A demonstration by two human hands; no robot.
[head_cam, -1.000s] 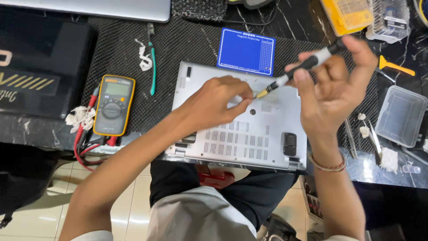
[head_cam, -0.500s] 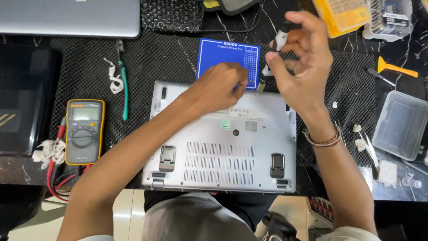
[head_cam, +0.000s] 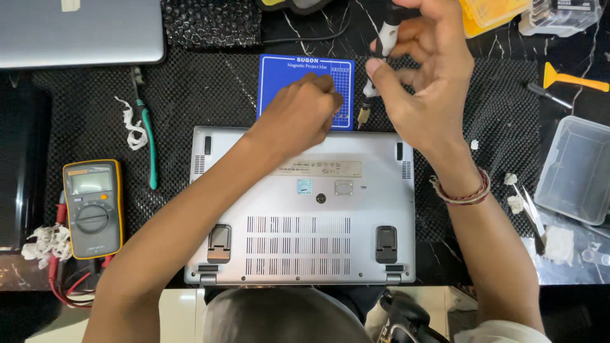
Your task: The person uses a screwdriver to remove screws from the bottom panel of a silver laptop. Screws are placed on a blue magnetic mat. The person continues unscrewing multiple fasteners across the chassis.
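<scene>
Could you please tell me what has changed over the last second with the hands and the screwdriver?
The left hand moved off the laptop onto the blue mat. The right hand lifted the screwdriver from slanted to nearly upright beside it. Laptop and multimeter stayed put.

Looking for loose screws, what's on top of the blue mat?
The left hand rests on the blue mat, covering its middle. No screws show on the bare part; anything beneath the hand is hidden.

Silver laptop (head_cam: 330, 209) – blue gridded mat (head_cam: 286, 76) – yellow multimeter (head_cam: 93, 208) – black mesh pad (head_cam: 190, 101).
</scene>
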